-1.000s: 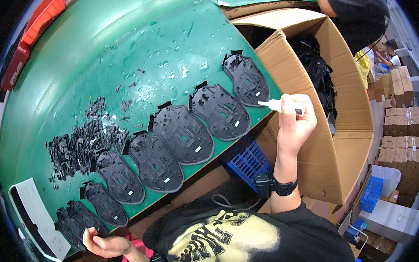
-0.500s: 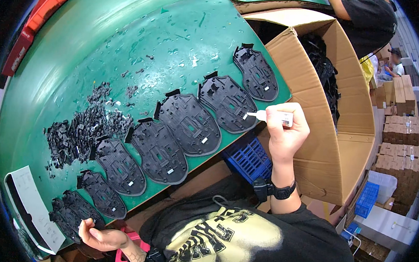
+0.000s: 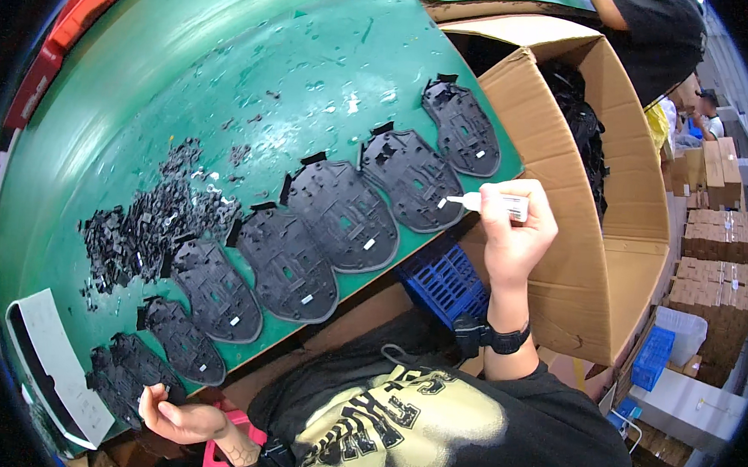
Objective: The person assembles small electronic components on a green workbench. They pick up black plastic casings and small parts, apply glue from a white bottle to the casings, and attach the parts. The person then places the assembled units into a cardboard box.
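My right hand [image 3: 518, 234] grips a small white squeeze bottle [image 3: 504, 205] with a narrow nozzle. The nozzle tip points left, close to a small white rectangle on the lower part of a black plastic shell [image 3: 411, 184], the second from the right. Whether it touches cannot be told. Several similar shells, such as the wide one [image 3: 341, 214] and the rightmost one [image 3: 463, 128], lie in a slanting row along the table edge. My left hand [image 3: 178, 418], its fingers curled, is by the leftmost shells [image 3: 130, 373]; anything between the fingers is hidden.
A pile of small black parts [image 3: 151, 233] lies on the green table [image 3: 298, 75] behind the row. At left is an open white box [image 3: 62, 368]. A large cardboard carton [image 3: 560, 271] holding black pieces stands right, a blue crate [image 3: 444, 285] below the edge. Another person [image 3: 655, 41] is at far right.
My right hand and the bottle have shifted slightly right, with the nozzle still near the same shell. My left hand stays curled in nearly the same place.
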{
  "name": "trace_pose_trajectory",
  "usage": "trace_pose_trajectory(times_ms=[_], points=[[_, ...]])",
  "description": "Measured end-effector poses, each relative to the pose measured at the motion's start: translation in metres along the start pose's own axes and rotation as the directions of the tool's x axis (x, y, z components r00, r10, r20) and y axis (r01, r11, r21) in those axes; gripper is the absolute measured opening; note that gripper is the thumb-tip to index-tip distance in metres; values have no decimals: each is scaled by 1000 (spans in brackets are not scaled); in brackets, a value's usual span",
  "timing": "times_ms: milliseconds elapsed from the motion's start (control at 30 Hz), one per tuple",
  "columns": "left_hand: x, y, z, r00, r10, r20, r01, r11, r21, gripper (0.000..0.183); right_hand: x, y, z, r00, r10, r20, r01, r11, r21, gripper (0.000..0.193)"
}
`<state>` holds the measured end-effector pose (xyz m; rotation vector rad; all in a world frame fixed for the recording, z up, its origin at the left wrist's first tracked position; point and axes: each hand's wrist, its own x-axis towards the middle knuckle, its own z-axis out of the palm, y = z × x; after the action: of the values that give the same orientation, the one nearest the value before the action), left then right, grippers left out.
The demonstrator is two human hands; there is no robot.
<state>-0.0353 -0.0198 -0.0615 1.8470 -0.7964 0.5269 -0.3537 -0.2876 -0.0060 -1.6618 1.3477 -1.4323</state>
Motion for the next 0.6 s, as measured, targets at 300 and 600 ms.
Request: trace_pose_trajectory(times_ms=[300, 600], points=[[2, 9, 5, 1000, -6, 30, 5, 999, 36, 29, -25, -15, 17, 995, -2, 103, -9, 994, 106, 12], [-1, 2, 4, 964, 235, 128, -236, 972, -4, 20, -29, -25, 34, 979, -44, 197, 33, 998, 60, 16]])
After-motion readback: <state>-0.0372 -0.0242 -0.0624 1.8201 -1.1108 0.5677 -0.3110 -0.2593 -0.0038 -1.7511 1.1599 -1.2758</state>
